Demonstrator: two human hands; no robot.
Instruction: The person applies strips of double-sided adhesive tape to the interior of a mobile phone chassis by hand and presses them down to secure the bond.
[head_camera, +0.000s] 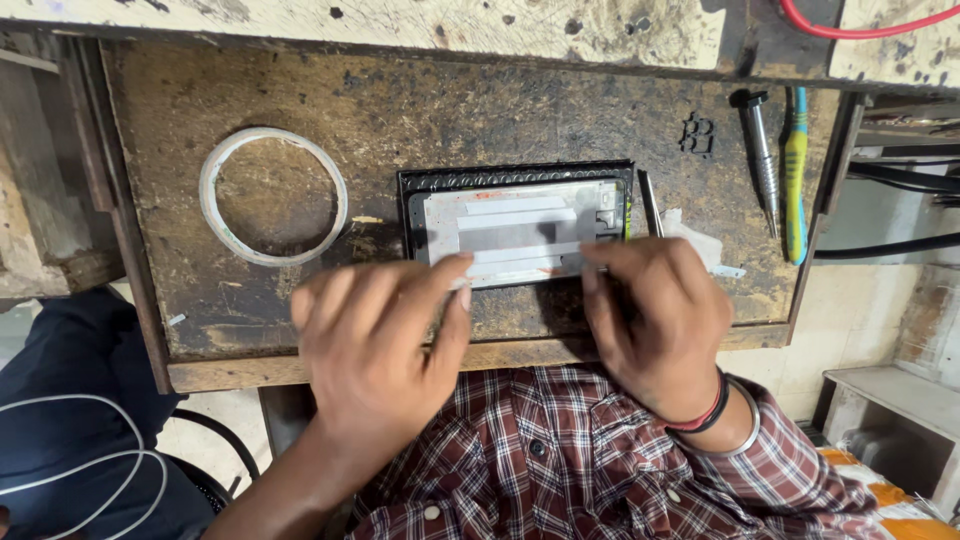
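A flat phone-like device (520, 228) with a silver back and pale tape strips lies on a black mat (425, 180) in a worn wooden drawer (420, 110). My left hand (375, 340) rests at its lower left, thumb tip touching the device's near edge. Over the lower right corner, my right hand (655, 315) presses its fingertips on the device. Neither hand grips it; the near part of the device is hidden under my fingers. A thin metal tool (650, 203) lies just right of the device.
A white tape ring (273, 196) lies at the drawer's left. A metal screwdriver bit (762, 155) and a yellow-blue handled tool (795, 175) lie at the right. A red cable (860, 25) crosses the bench top. White cables (90, 465) hang at lower left.
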